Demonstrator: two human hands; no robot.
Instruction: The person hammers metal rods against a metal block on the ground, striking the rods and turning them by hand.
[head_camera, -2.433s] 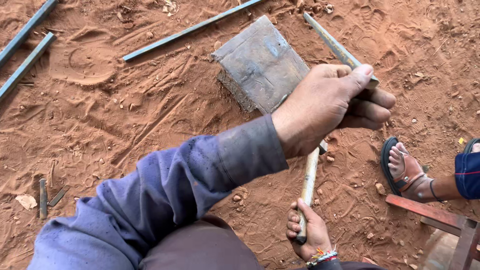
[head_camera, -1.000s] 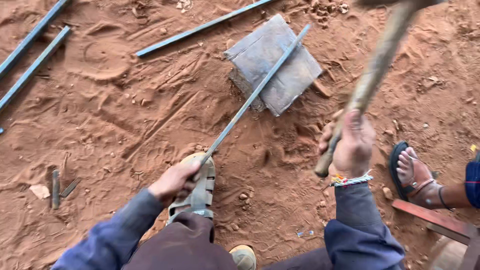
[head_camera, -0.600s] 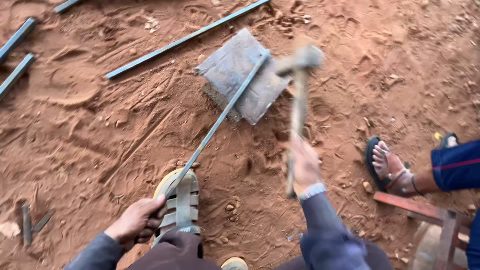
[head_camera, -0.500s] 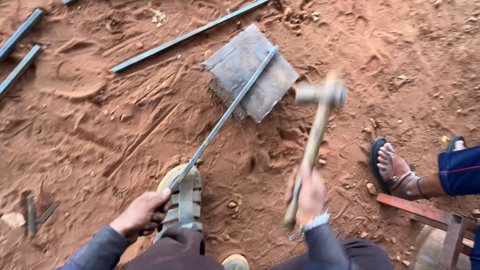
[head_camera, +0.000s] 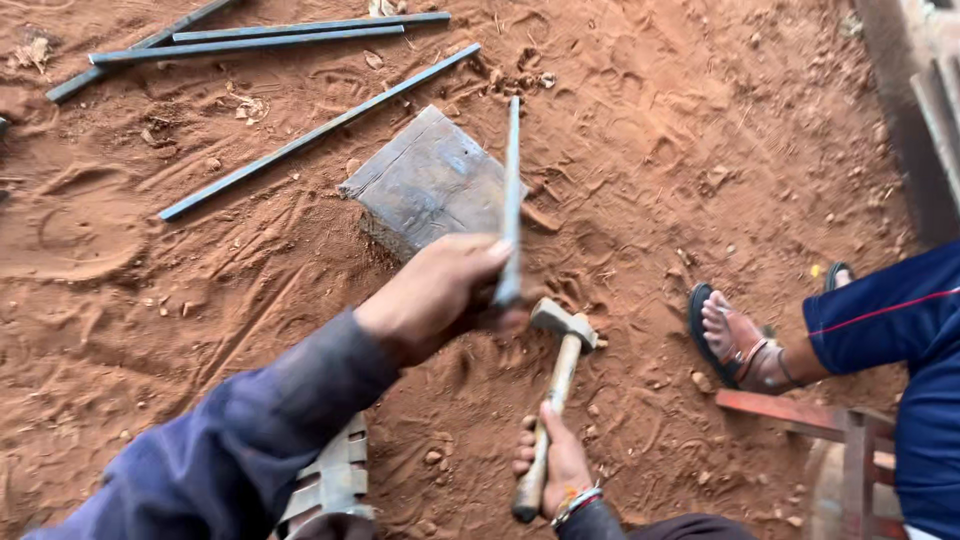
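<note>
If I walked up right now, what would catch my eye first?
Probably the left hand at centre, holding a thin metal rod up over a flat grey metal plate on the red dirt. Just below, the right hand grips a wooden-handled hammer, its head resting on the ground. At right, another person's sandalled foot.

Ground (head_camera: 700, 130): loose red dirt, scuffed with prints. A flat grey metal plate (head_camera: 425, 180) lies near the middle. Long metal bars (head_camera: 300, 138) lie toward the far-left corner. Hammer head (head_camera: 562, 322) rests on dirt. Sandalled foot (head_camera: 735, 340) at right edge.
</note>
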